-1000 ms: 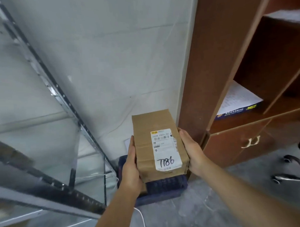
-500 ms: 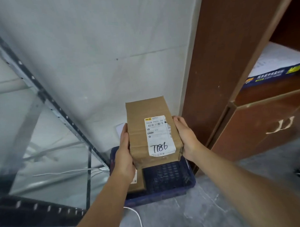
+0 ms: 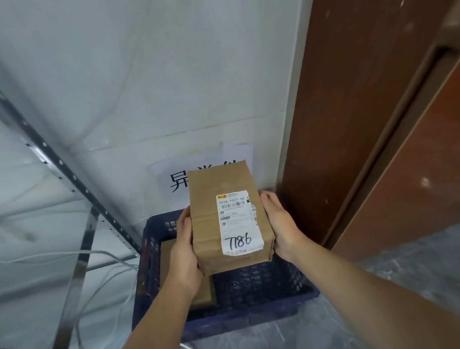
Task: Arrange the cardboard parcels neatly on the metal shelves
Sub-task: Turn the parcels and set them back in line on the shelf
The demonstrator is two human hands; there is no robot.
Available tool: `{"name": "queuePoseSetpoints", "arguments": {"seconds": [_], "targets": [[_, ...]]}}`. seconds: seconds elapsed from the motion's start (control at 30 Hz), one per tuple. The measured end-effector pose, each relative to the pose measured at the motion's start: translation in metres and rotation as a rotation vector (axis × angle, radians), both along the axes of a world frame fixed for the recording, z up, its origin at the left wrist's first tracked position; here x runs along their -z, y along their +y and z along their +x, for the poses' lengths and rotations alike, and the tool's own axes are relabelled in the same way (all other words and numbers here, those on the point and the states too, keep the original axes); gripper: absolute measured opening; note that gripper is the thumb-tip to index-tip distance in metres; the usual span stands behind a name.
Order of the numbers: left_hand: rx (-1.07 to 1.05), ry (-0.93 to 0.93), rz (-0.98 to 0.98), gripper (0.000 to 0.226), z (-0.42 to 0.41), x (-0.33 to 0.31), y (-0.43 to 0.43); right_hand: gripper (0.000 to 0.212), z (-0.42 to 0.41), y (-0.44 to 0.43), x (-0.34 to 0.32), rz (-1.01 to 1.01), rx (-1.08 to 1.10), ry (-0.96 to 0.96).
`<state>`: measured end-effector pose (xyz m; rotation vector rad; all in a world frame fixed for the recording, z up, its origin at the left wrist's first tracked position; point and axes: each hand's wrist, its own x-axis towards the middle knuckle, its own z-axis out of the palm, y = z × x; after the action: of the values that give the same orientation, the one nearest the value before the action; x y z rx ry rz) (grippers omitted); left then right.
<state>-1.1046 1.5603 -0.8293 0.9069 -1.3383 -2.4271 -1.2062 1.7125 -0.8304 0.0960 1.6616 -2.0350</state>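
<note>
parcel point(image 3: 226, 219) nearer blue crate point(image 3: 254, 317) | left hand point(image 3: 186, 251), right hand point(image 3: 280, 224) grip clasping parcel sides | floor point(image 3: 255, 343) grey, perhaps concrete

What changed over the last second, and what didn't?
Nothing taken or released. The view dropped toward the blue crate, bringing the wall sign into sight behind the parcel. The left hand and right hand grip it as before; second parcel stays inside.

A parcel storeroom: perforated metal shelving point(image 3: 64, 173), a blue crate point(image 3: 255, 322), a labelled cardboard parcel point(image 3: 210, 227).
</note>
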Motion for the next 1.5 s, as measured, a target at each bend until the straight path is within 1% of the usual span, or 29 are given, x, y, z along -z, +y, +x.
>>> {"name": "queuePoseSetpoints", "arguments": {"seconds": [0.2, 0.3, 0.53, 0.7, 0.83, 0.9, 1.0, 1.2, 1.33, 1.4, 1.5], "targets": [[0.001, -0.008, -0.004, 0.031, -0.001, 0.064, -0.009, 0.022, 0.003, -0.007, 0.056, 0.082, 0.0, 0.014], [0.019, -0.036, -0.049, 0.029, 0.0, 0.086, -0.012, 0.022, 0.004, -0.006, 0.08, 0.091, 0.026, -0.003], [0.065, -0.092, -0.246, 0.031, -0.001, 0.128, -0.019, 0.026, 0.002, -0.009, 0.124, 0.143, 0.02, -0.007], [0.11, -0.204, -0.353, 0.036, -0.002, 0.154, -0.028, 0.028, 0.0, -0.009, 0.152, 0.195, 0.012, -0.029], [0.188, -0.321, -0.402, 0.039, -0.002, 0.168, -0.029, 0.029, 0.0, -0.009, 0.17, 0.257, 0.002, -0.049], [0.213, -0.34, -0.407, 0.039, -0.004, 0.172, -0.026, 0.031, -0.005, -0.007, 0.179, 0.29, 0.006, -0.065], [0.279, -0.375, -0.475, 0.04, -0.013, 0.177, -0.022, 0.032, -0.016, -0.003, 0.19, 0.337, 0.007, -0.101], [0.349, -0.494, -0.461, 0.055, -0.041, 0.203, -0.018, 0.04, -0.027, -0.001, 0.224, 0.479, -0.062, -0.171], [0.409, -0.626, -0.448, 0.063, -0.058, 0.221, -0.013, 0.036, -0.027, -0.005, 0.241, 0.538, -0.081, -0.188], [0.439, -0.664, -0.506, 0.062, -0.067, 0.229, -0.01, 0.029, -0.028, -0.009, 0.251, 0.588, -0.103, -0.191], [0.473, -0.709, -0.547, 0.059, -0.074, 0.24, -0.008, 0.037, -0.035, -0.016, 0.268, 0.636, -0.164, -0.21]]}}
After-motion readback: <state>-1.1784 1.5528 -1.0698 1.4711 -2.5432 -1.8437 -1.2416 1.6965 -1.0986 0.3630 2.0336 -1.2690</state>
